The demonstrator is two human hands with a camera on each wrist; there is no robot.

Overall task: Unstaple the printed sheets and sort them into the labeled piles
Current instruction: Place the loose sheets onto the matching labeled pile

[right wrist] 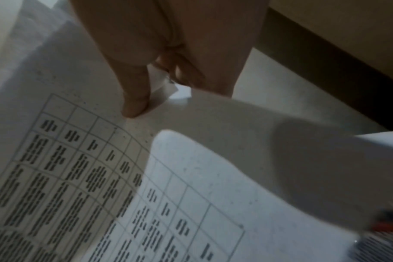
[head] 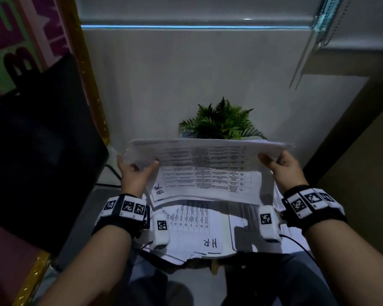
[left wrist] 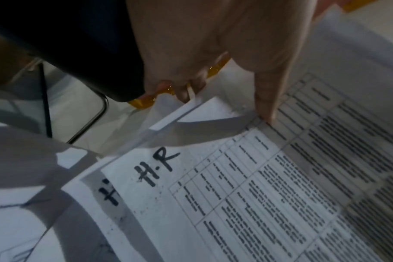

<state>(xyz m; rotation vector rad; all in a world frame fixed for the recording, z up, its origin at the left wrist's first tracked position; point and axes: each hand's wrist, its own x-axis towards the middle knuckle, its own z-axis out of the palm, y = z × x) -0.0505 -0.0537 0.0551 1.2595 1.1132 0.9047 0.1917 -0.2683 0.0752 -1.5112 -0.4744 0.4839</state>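
A bundle of printed sheets (head: 206, 173) with tables and a handwritten "H.R" mark is held up between both hands, its top sheet folded back over the far edge. My left hand (head: 135, 171) grips the bundle's left corner, thumb (left wrist: 269, 99) on top and fingers underneath. My right hand (head: 279, 166) pinches the right corner (right wrist: 162, 83), thumb (right wrist: 135, 104) pressed on the page. Below lies a pile of sheets (head: 199, 230) marked "H.R" on a small white table (head: 217, 255). No staple shows clearly.
A potted fern (head: 221, 122) stands just behind the held sheets. A black chair back (head: 38, 151) rises at the left, a brown wall or cabinet (head: 354, 151) at the right. More printed sheets (head: 279, 199) lie under my right wrist.
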